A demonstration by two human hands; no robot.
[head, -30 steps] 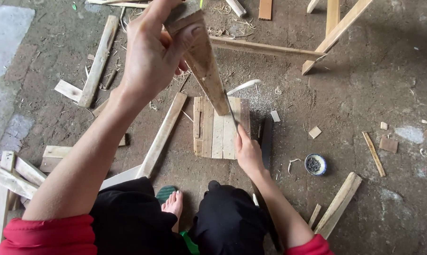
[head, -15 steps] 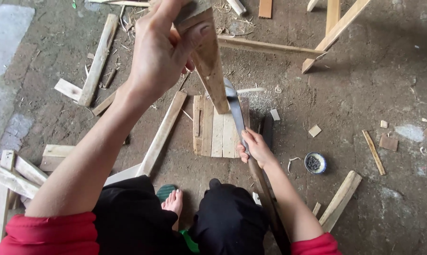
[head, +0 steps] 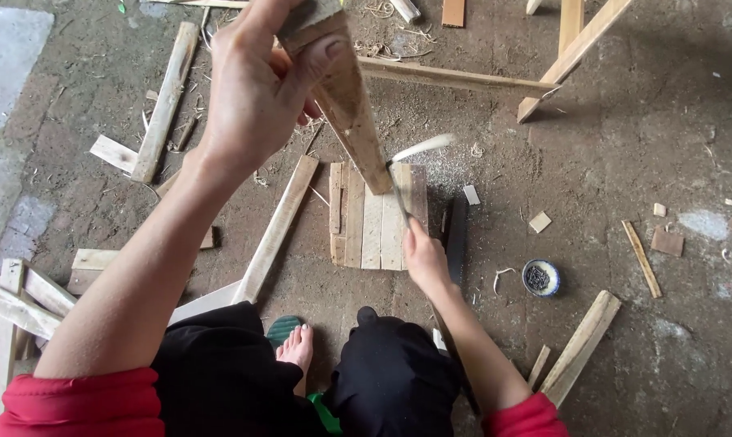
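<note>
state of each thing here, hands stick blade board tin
left hand: shut on wooden stick, raised
wooden stick: near upright, lower tip on plank board
right hand: shut on blade
blade: against the stick's lower end
plank board: flat on floor
small round tin: open, dark contents

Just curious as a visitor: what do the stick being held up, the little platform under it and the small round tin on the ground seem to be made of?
The stick looks like raw, unpainted wood: pale, grainy, rough-cut. The platform seems to be bare wooden slats joined side by side, dusty. The tin is probably metal, judging by its thin shiny rim; its dark contents are too small to tell.
</note>
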